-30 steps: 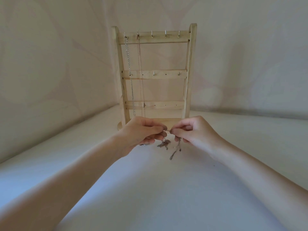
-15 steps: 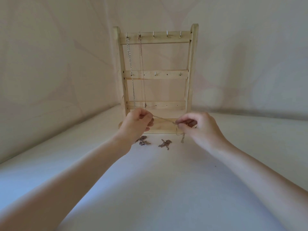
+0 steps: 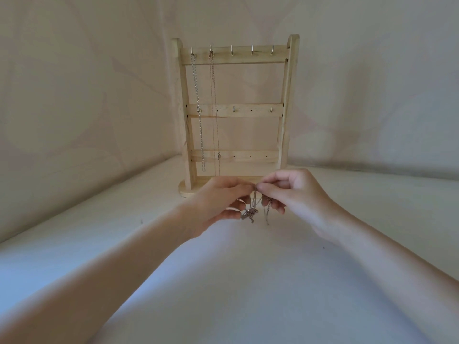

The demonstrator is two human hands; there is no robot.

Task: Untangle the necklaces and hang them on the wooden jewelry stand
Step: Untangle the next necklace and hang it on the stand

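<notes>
A wooden jewelry stand (image 3: 288, 100) with three crossbars and small metal hooks stands upright at the back. A silver chain (image 3: 198, 112) hangs from its top-left hook, and a thinner chain (image 3: 215, 108) hangs from the hook beside it. Just in front of the stand's base, my left hand (image 3: 218, 207) and my right hand (image 3: 295, 194) meet fingertip to fingertip. Both pinch a tangled necklace (image 3: 258, 209) whose clump and loose ends dangle below my fingers, above the surface.
The stand sits on a pale cloth-covered surface (image 3: 236, 281) that runs up into a pale wall behind. Three top hooks (image 3: 252, 49) on the right carry nothing, as do the hooks on the middle bar.
My hands had pulled a strand taut between them; now they have come back together and lower. The chain clumps that lay on the surface half a second ago now hang from my fingers.
</notes>
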